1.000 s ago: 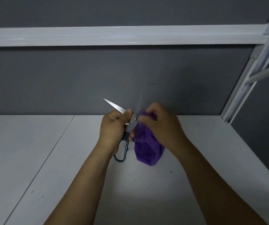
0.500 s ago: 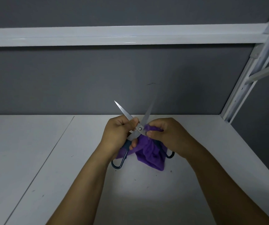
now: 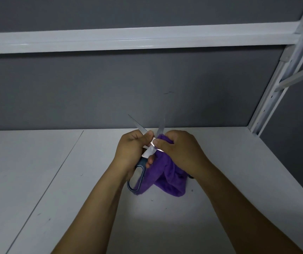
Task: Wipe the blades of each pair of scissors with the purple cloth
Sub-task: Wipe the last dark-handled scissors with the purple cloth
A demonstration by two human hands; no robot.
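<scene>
One pair of scissors [image 3: 141, 169] with blue-grey handles is held above the white table, blades spread and pointing up and away. My left hand [image 3: 131, 153] grips the scissors near the pivot, with one handle loop showing below it. My right hand [image 3: 181, 152] pinches the purple cloth [image 3: 167, 177] round the base of the right blade [image 3: 161, 128], which looks blurred. The left blade [image 3: 137, 124] is bare. The cloth hangs down below both hands. The second handle is mostly hidden behind the cloth and my right wrist.
The white table [image 3: 37, 180] has a seam running diagonally on the left. A grey back wall rises behind it, with a white shelf rail [image 3: 128, 40] overhead and a white slotted upright [image 3: 267, 107] at the right.
The blades have come closer together and the right blade now stands steeper. My right hand has slid the cloth up to that blade's base. Both hands sit slightly lower than 1.0 s ago.
</scene>
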